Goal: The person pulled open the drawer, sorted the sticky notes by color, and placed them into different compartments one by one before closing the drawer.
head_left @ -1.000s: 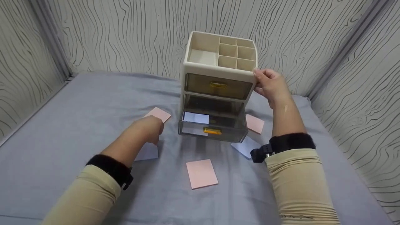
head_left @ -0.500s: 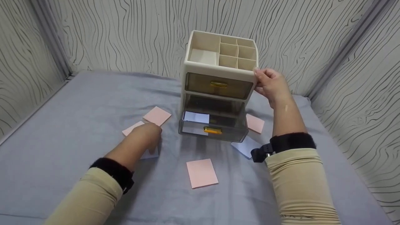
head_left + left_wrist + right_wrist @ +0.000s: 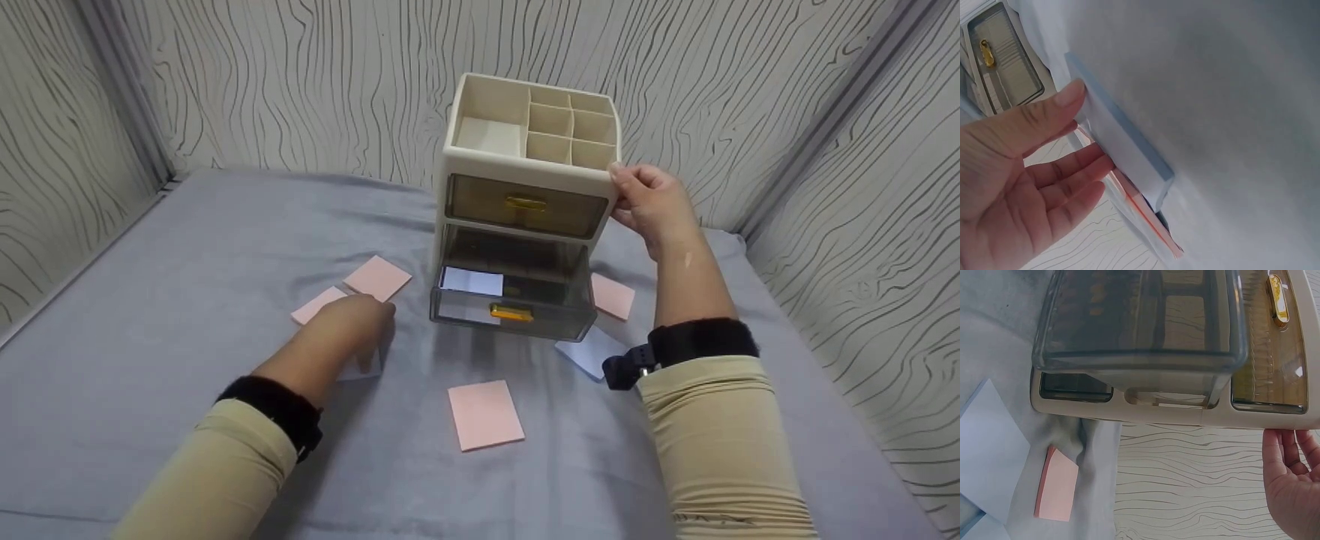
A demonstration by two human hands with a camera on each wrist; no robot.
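My left hand [image 3: 346, 324] is over the left side of the cloth. In the left wrist view its thumb and fingers pinch a light blue sticky note pad [image 3: 1120, 143] by one edge. Pink note pads [image 3: 377, 278] lie just beyond that hand. My right hand [image 3: 651, 206] grips the upper right front edge of a cream desktop drawer organizer [image 3: 529, 160], thumb at the front corner and fingers along the side. The organizer's lower smoky drawer [image 3: 517, 315], with a gold handle, is pulled out and holds a pale blue note pad [image 3: 471, 282].
The upper drawer [image 3: 527, 206] is closed. A pink pad [image 3: 486, 415] lies in front of the organizer; another pink pad [image 3: 612, 297] and blue pads [image 3: 994, 450] lie to its right. Patterned panels [image 3: 300, 90] surround the grey cloth [image 3: 187, 262].
My left hand has shifted slightly toward me over the blue pad, uncovering more of the pink pads beyond it. My right hand stays on the organizer.
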